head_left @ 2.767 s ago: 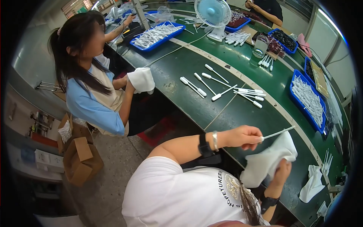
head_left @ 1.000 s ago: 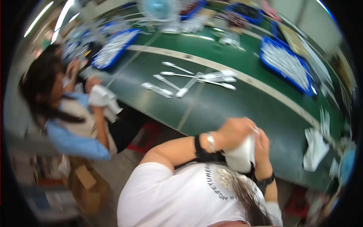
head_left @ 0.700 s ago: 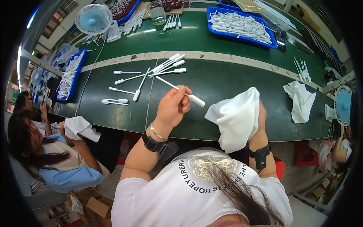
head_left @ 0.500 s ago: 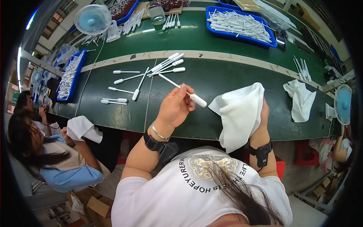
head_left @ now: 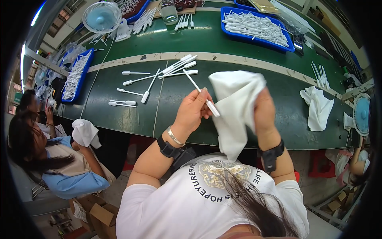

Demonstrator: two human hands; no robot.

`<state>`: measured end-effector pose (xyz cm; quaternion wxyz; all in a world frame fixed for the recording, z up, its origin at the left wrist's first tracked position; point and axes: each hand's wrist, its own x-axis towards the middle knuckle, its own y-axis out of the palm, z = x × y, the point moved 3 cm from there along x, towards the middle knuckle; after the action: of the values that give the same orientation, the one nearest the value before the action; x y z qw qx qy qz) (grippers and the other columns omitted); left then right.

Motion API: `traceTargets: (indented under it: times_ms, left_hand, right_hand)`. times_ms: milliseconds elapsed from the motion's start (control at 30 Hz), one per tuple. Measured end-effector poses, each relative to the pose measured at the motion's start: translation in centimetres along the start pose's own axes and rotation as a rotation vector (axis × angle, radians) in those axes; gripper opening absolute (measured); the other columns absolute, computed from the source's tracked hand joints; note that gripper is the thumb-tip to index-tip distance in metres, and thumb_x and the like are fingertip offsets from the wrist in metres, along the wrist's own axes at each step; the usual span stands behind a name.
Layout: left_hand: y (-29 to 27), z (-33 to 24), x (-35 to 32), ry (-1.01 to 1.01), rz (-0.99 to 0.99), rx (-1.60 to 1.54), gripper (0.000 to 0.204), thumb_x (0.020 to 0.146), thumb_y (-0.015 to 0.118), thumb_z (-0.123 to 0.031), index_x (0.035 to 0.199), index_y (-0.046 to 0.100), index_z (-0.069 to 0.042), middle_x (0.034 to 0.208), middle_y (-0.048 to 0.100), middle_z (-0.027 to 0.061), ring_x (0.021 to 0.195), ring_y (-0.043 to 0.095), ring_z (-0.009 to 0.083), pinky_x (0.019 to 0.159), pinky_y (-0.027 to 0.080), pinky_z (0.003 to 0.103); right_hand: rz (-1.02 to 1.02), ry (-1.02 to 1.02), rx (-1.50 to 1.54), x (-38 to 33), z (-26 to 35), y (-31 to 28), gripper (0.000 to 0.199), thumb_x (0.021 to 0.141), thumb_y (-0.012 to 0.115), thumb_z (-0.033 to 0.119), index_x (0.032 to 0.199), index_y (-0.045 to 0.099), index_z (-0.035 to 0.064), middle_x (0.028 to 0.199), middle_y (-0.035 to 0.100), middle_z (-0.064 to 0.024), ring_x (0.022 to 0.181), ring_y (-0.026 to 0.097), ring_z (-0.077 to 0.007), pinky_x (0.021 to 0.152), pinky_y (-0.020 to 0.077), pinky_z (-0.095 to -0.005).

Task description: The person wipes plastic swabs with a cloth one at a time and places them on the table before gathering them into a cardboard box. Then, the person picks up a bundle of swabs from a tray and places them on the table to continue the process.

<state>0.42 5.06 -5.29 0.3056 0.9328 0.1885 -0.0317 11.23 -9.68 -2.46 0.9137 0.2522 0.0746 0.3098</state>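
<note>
My left hand (head_left: 195, 106) pinches a white stick (head_left: 193, 81) with a thin shaft and a thicker, rounded handle end. The shaft points up and away to the left; the handle hangs low beside a white cloth (head_left: 232, 105). My right hand (head_left: 264, 109), slightly blurred, grips that cloth from its right side, with most of the fingers hidden behind the fabric. I cannot tell whether cloth and stick touch. Several similar loose sticks (head_left: 150, 85) lie on the green tabletop (head_left: 175, 93) to the left, some of them bunched in an overlapping pile (head_left: 179, 68) farther off.
Blue trays of white sticks stand at the back right (head_left: 292, 48) and far left (head_left: 88, 65). A second white cloth (head_left: 317, 107) lies at the right, near a small fan (head_left: 361, 112). At the left a co-worker (head_left: 59, 159) sits holding another cloth (head_left: 85, 133).
My right hand has swung the cloth up and leftward, close to the stick. My left hand has shifted a little right, and the stick now stands steeper.
</note>
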Motion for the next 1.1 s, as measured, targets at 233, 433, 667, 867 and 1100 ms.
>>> traceTargets:
  times_ms: [233, 433, 667, 867, 1100]
  left_hand:
    - [0.5, 2.0, 1.0, 0.153, -0.068, 0.167, 0.024, 0.09, 0.051, -0.027, 0.081, 0.054, -0.006, 0.068, 0.057, 0.0015, 0.054, 0.052, 0.0066, 0.048, 0.042, 0.019]
    - [0.1, 0.5, 0.8, 0.225, -0.17, -0.016, 0.023, 0.089, 0.053, -0.026, 0.08, 0.053, -0.006, 0.067, 0.057, 0.0035, 0.053, 0.053, 0.0084, 0.045, 0.043, 0.02]
    - [-1.1, 0.0, 0.7, 0.117, -0.146, -0.171, 0.023, 0.089, 0.051, -0.029, 0.083, 0.052, -0.007, 0.066, 0.056, 0.0047, 0.053, 0.054, 0.01, 0.044, 0.044, 0.021]
    - [1.2, 2.6, 0.7, 0.199, -0.162, 0.015, 0.021, 0.091, 0.048, -0.026, 0.088, 0.051, -0.006, 0.073, 0.056, 0.0021, 0.057, 0.051, 0.0071, 0.052, 0.044, 0.02]
    - [1.6, 1.5, -1.3, 0.127, 0.074, 0.128, 0.016, 0.09, 0.049, -0.022, 0.091, 0.05, -0.006, 0.076, 0.057, 0.0022, 0.059, 0.052, 0.0058, 0.052, 0.043, 0.018]
  right_hand:
    - [0.291, 0.022, -0.676, -2.8, -4.6, 2.6, 0.034, 0.092, 0.044, 0.022, 0.119, 0.045, 0.0014, 0.106, 0.057, -0.0091, 0.093, 0.056, -0.0168, 0.081, 0.0439, -0.0285]
    - [0.275, -0.08, -0.774, -3.0, -5.0, 0.9, 0.03, 0.092, 0.044, 0.021, 0.114, 0.047, 0.0008, 0.093, 0.059, -0.0044, 0.082, 0.055, -0.0111, 0.073, 0.0451, -0.0257]
    - [0.029, 0.118, -0.254, -2.6, -4.1, -0.1, 0.025, 0.092, 0.044, 0.018, 0.11, 0.048, 0.0007, 0.094, 0.059, -0.004, 0.082, 0.055, -0.0121, 0.073, 0.0453, -0.0257]
    - [0.147, -0.092, -0.676, -2.9, -4.9, 1.7, 0.022, 0.091, 0.045, 0.017, 0.108, 0.049, 0.0023, 0.093, 0.058, -0.0038, 0.081, 0.055, -0.0109, 0.07, 0.0456, -0.0239]
    - [0.003, -0.018, -0.342, -1.7, -5.3, -0.2, 0.023, 0.091, 0.046, 0.019, 0.106, 0.048, 0.0029, 0.094, 0.059, -0.0065, 0.079, 0.058, -0.014, 0.068, 0.0474, -0.0266]
